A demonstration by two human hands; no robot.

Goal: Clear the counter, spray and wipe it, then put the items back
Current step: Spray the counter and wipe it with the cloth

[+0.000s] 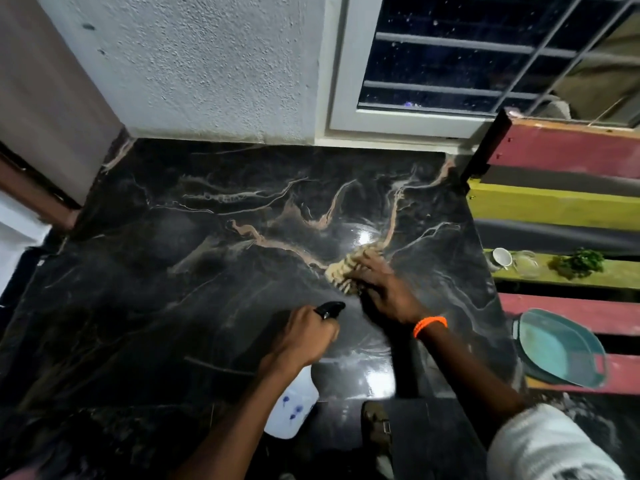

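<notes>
The counter [207, 271] is black marble with tan veins and has a wet sheen near its front edge. My left hand [304, 336] grips a white spray bottle [294, 407] by its neck, the black nozzle [329, 309] pointing away over the counter. My right hand [381, 289], an orange band on its wrist, presses a beige patterned cloth [349, 271] flat on the counter right of centre. The cloth is blurred.
A slatted bench [571, 154] painted red, yellow and grey stands to the right. It holds a white cup [502, 258], a glass bowl [526, 263], green herbs [576, 263] and a teal tray [557, 348]. A textured wall and a barred window [450, 64] stand behind.
</notes>
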